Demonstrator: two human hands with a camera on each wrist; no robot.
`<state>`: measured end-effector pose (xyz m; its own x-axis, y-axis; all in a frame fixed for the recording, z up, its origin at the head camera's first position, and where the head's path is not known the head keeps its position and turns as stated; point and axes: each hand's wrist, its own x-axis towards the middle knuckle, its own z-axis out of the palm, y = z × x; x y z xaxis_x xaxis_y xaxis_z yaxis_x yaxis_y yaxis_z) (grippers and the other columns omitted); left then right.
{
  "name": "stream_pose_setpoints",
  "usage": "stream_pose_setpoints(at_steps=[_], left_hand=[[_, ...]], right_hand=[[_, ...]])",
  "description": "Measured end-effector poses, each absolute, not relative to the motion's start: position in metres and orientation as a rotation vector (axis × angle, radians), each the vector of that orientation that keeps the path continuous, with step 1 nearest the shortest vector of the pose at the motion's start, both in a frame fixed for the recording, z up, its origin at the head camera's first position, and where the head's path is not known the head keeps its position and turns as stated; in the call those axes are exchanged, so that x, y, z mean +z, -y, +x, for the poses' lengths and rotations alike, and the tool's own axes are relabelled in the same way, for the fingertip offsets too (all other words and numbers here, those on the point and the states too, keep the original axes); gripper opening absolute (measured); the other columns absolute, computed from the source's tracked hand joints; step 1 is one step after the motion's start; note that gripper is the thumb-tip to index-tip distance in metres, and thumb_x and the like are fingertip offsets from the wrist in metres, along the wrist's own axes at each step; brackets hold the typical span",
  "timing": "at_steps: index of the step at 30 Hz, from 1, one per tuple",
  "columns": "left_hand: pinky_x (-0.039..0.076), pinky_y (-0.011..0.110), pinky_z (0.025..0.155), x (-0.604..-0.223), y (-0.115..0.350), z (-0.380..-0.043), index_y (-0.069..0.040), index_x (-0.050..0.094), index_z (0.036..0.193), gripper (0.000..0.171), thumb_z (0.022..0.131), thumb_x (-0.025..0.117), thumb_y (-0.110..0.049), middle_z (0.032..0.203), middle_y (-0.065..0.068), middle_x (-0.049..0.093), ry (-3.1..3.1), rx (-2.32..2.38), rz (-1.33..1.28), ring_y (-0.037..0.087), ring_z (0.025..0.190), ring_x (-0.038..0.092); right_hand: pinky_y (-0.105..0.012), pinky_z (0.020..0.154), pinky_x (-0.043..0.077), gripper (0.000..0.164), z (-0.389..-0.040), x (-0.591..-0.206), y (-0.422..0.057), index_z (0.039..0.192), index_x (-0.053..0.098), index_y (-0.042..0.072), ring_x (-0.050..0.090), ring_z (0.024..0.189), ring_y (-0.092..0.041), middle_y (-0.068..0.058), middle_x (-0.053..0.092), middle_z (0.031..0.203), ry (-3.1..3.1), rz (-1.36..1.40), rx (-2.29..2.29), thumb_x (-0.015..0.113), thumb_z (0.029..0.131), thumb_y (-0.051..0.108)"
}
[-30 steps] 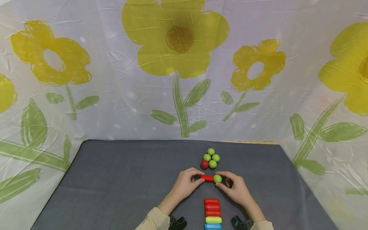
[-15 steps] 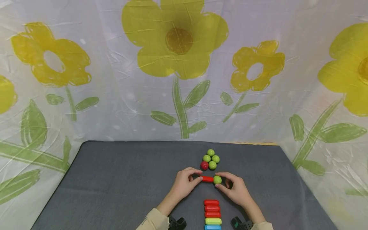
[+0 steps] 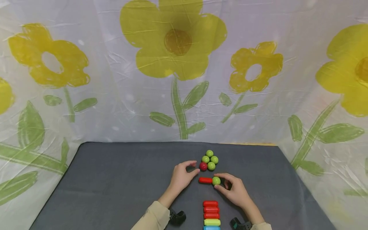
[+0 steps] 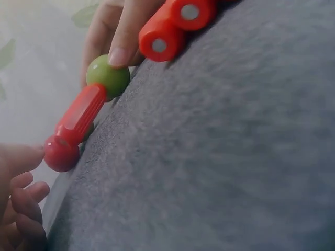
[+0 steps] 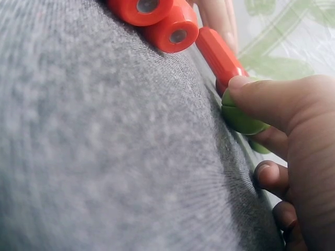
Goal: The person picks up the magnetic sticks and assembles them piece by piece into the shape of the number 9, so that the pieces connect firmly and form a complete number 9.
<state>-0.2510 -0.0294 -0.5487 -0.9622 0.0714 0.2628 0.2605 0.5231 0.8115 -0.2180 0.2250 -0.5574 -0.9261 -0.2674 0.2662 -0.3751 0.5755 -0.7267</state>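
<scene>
Between the thumb and a finger of my right hand [image 3: 234, 188], a green ball [image 3: 216, 181] is pinched just above or on the table; I cannot tell which. A short red rod [image 3: 205, 180] meets the ball's left side, its other end free. My left hand [image 3: 181, 176] has thumb and index finger parted, their tips close to a red ball [image 3: 203, 166]; whether they touch it is unclear. That red ball stands in a cluster with several green balls [image 3: 211, 166]. In the left wrist view, the fingers [image 4: 21, 157] lie beside the red ball [image 4: 62, 153].
Nearer the front edge, several red rods [image 3: 211, 209], a yellow-green rod [image 3: 212, 222] and a blue rod [image 3: 211, 227] lie in a column between my forearms. Their ends show round metal-like discs in the wrist views. A dark grey cloth [image 3: 115, 185] covers the table, and a flower-print curtain [image 3: 129, 95] hangs behind.
My left hand has let go of the red rod and moved up towards the red ball. The right hand keeps its pinch on the green ball, nearly still, with the rod joined to it.
</scene>
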Motion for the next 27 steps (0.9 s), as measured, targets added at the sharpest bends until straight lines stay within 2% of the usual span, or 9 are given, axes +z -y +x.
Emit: stream_pose_setpoints(at_steps=[9, 19, 27], left_hand=[[0.055, 0.052, 0.101, -0.551, 0.020, -0.265, -0.009, 0.080, 0.123, 0.043, 0.088, 0.089, -0.032, 0.114, 0.005, 0.080, 2.589, -1.502, -0.245, 0.029, 0.115, 0.073], [0.058, 0.049, 0.096, -0.550, 0.012, -0.269, -0.014, 0.083, 0.115, 0.039, 0.084, 0.092, -0.036, 0.110, 0.000, 0.081, 2.669, -1.366, -0.225, 0.025, 0.108, 0.074], [0.059, 0.046, 0.090, -0.550, 0.011, -0.268, -0.014, 0.083, 0.110, 0.034, 0.085, 0.092, -0.035, 0.100, -0.001, 0.081, 2.667, -1.339, -0.220, 0.022, 0.098, 0.075]], right_hand=[[-0.023, 0.055, 0.040, 0.041, -0.219, -0.558, -0.225, 0.125, 0.078, 0.020, 0.046, 0.060, -0.003, 0.011, 0.055, 0.075, 2.676, 0.552, 1.287, 0.090, 0.087, 0.020], [-0.023, 0.055, 0.040, 0.041, -0.219, -0.559, -0.226, 0.125, 0.078, 0.020, 0.045, 0.060, -0.003, 0.011, 0.055, 0.076, 2.675, 0.543, 1.279, 0.091, 0.086, 0.019], [-0.022, 0.055, 0.039, 0.040, -0.219, -0.559, -0.225, 0.124, 0.078, 0.019, 0.045, 0.060, -0.002, 0.011, 0.055, 0.076, 2.675, 0.547, 1.275, 0.091, 0.086, 0.019]])
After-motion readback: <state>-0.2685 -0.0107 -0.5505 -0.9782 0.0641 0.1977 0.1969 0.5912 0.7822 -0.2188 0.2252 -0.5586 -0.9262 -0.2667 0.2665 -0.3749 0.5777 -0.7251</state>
